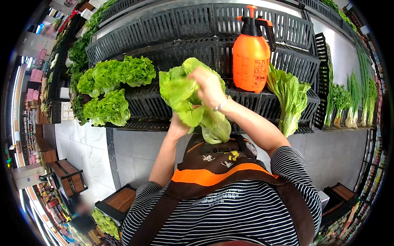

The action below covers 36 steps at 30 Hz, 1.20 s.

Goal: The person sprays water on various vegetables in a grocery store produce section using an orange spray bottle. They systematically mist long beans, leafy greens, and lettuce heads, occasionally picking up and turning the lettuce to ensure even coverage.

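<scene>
A head of green leafy lettuce (216, 127) is in front of me, its pale base towards my apron and its leaves spread over the black slatted rack. My left hand (180, 125) supports it from the left, with the fingers partly hidden under the leaves. Above the leaves, my right hand (209, 86) pinches a lettuce leaf (180, 92) that is blurred by motion. Whether that leaf is still joined to the head I cannot tell. Just right of my right hand stands an orange pump sprayer (251, 63) with a black collar and handle.
Curly green lettuces (106, 107) lie on the left of the tiered black plastic rack (190, 23). Another long-leaf lettuce (287, 103) leans at the right, beside the sprayer. Farther right are spring onions (353, 101) and a leafy herb bunch (340, 100). A wooden-topped stand (118, 200) is behind me at left.
</scene>
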Motion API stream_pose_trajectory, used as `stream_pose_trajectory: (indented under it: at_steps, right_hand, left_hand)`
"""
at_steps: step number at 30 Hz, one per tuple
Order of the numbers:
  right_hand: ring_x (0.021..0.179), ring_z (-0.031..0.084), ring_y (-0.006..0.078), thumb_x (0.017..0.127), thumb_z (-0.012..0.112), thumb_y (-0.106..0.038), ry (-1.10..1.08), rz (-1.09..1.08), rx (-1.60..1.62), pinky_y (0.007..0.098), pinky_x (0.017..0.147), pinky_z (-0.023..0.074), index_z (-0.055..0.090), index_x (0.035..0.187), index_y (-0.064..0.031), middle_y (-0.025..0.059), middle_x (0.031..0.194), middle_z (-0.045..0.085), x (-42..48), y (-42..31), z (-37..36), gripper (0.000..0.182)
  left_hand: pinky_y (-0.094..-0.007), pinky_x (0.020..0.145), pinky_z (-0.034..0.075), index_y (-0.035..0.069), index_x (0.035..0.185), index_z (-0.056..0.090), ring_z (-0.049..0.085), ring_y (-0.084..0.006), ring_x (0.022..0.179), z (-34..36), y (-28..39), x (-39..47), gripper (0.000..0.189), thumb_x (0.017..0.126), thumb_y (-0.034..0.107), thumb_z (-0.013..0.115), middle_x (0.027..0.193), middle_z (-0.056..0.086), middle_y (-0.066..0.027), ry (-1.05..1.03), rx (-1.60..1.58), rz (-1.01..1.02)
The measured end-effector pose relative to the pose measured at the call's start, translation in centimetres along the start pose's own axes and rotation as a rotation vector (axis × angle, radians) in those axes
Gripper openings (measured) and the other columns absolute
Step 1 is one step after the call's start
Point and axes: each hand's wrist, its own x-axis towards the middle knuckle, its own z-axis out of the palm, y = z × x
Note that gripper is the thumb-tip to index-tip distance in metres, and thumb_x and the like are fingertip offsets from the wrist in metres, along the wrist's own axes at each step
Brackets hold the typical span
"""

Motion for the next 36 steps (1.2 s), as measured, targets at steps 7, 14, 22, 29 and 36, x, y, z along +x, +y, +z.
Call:
stream_pose_trajectory:
  at_steps: [7, 14, 22, 29, 36]
  right_hand:
    - [0.076, 0.064, 0.0188, 0.087, 0.059, -0.021, 0.182, 0.724, 0.316, 0.0333, 0.071, 0.0487, 0.061, 0.099, -0.0048, 0.0112, 0.087, 0.068, 3.4, 5.4, -2.0, 0.020]
    - [0.090, 0.060, 0.0404, 0.086, 0.057, -0.016, -0.232, 0.564, -0.091, 0.0456, 0.077, 0.0479, 0.058, 0.106, -0.0081, 0.0217, 0.090, 0.064, -0.4, 7.8, -0.6, 0.022]
    - [0.086, 0.060, 0.0200, 0.082, 0.052, -0.011, -0.443, 0.646, 0.206, 0.0329, 0.079, 0.0474, 0.056, 0.114, -0.0006, 0.0130, 0.093, 0.065, 0.0, 8.9, -2.2, 0.034]
    - [0.092, 0.061, 0.0294, 0.066, 0.066, -0.017, -0.710, 0.439, 0.025, 0.0351, 0.081, 0.0480, 0.057, 0.111, -0.0007, 0.0202, 0.099, 0.062, -0.6, 7.3, -3.5, 0.049]
    - [0.093, 0.058, 0.0322, 0.064, 0.078, -0.021, -0.465, 0.264, -0.240, 0.0402, 0.080, 0.0479, 0.059, 0.100, -0.0039, 0.0139, 0.101, 0.057, -1.5, 7.2, -2.8, 0.044]
  left_hand:
    - [-0.0281, 0.081, 0.047, -0.001, 0.109, 0.062, 0.059, -0.0139, 0.091, 0.2, -1.4, 0.3, 0.027, 0.082, -0.001, 0.060, 0.100, 0.066, -0.0067, 0.022, -0.086, -0.099]
    - [-0.0280, 0.085, 0.045, -0.004, 0.114, 0.056, 0.057, -0.0132, 0.097, -0.3, -2.4, 0.4, 0.031, 0.083, 0.000, 0.061, 0.110, 0.061, -0.0074, -0.085, -0.184, -0.207]
    - [-0.0255, 0.080, 0.045, -0.002, 0.115, 0.059, 0.057, -0.0106, 0.089, 0.0, -1.9, 0.2, 0.034, 0.081, 0.004, 0.060, 0.104, 0.063, -0.0056, -0.021, -0.285, -0.182]
    - [-0.0289, 0.088, 0.044, -0.005, 0.114, 0.056, 0.058, -0.0146, 0.098, -0.3, -2.1, 0.4, 0.034, 0.081, 0.002, 0.061, 0.110, 0.063, -0.0088, -0.066, -0.285, -0.241]
    - [-0.0295, 0.089, 0.044, -0.004, 0.114, 0.056, 0.058, -0.0149, 0.098, 0.0, -2.1, 0.5, 0.034, 0.081, 0.002, 0.062, 0.111, 0.062, -0.0088, -0.065, -0.323, -0.226]
